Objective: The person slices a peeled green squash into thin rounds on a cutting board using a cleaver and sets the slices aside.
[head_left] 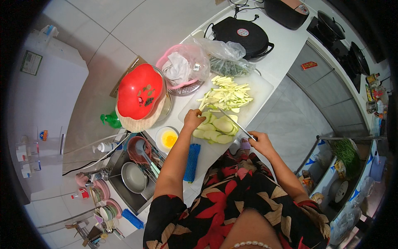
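Note:
My right hand [261, 143] grips the handle of a kitchen knife [233, 121]. Its blade reaches up and left, between pale green squash or zucchini slices [223, 124] and a heap of cut strips [228, 95]. At the left edge of the slices, the bent fingers of my left hand [193, 119] press on the nearest ones. The slices overlap in rows on the near part of a white cutting board [259, 85], and the strips lie further up it. Part of the blade's edge is hidden among the pieces.
Left of the board are a bowl of egg yolk [169, 140], a red flower-shaped dish [140, 91] and a pink basket [161, 63]. A bag of greens [228, 67] and a black electric griddle [241, 35] stand beyond. A blue mesh roll [192, 162] lies near my left forearm, beside the sink [119, 183].

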A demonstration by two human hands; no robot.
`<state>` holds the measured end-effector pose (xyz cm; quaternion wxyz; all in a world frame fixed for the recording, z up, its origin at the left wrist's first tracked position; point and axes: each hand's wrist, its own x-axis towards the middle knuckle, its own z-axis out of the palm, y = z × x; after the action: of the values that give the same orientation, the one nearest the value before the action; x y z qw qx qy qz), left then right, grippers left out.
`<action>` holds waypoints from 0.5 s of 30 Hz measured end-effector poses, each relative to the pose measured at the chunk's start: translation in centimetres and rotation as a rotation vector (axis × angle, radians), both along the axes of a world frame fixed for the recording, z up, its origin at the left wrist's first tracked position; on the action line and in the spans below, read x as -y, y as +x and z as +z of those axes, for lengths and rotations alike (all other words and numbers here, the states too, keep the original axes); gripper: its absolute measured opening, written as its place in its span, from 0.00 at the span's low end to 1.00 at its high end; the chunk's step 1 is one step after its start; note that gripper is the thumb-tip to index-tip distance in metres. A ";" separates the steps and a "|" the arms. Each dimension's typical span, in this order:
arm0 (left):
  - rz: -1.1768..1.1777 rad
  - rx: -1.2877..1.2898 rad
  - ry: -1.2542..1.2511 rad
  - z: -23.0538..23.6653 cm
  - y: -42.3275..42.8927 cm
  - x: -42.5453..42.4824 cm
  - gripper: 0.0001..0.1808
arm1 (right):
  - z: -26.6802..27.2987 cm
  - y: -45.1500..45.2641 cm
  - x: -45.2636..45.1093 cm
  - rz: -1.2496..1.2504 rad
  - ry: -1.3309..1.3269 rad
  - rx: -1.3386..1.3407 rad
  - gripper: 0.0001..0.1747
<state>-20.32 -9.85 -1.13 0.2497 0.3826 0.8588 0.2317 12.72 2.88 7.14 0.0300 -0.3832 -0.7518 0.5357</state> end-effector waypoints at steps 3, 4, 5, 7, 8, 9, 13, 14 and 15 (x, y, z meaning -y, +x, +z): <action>0.036 0.175 0.024 -0.2 -0.5 0.0 0.15 | 0.1 0.0 0.0 -0.012 0.023 0.015 0.21; 0.058 0.247 0.053 -0.8 -1.1 0.6 0.15 | 0.2 -0.2 0.1 -0.005 0.034 0.016 0.21; 0.081 0.319 0.083 -1.4 -1.7 1.3 0.15 | 0.2 -0.4 0.2 -0.001 0.027 0.016 0.21; 0.084 0.381 0.129 -1.8 -2.3 2.0 0.14 | 0.1 -0.4 0.3 -0.005 0.012 0.021 0.22; 0.089 0.410 0.152 -1.9 -2.5 2.3 0.13 | -0.1 -0.5 0.3 -0.003 0.015 0.015 0.22; 0.115 0.489 0.192 -1.6 -2.3 2.3 0.12 | -0.4 -0.4 0.3 -0.009 0.019 0.013 0.22; 0.212 0.679 0.400 0.8 -2.1 2.5 0.08 | -0.1 -0.2 0.5 -0.026 0.008 0.018 0.22; 0.238 0.692 0.466 1.2 -2.3 2.8 0.08 | 0.0 -0.3 0.6 -0.025 0.006 0.020 0.22; 0.209 0.714 0.486 1.5 -2.3 2.9 0.07 | 0.1 -0.5 0.7 -0.020 0.003 0.022 0.22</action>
<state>-22.60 -12.79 0.33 0.4089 0.2371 0.6734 0.5685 12.23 2.20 7.25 0.0276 -0.3967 -0.7489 0.5300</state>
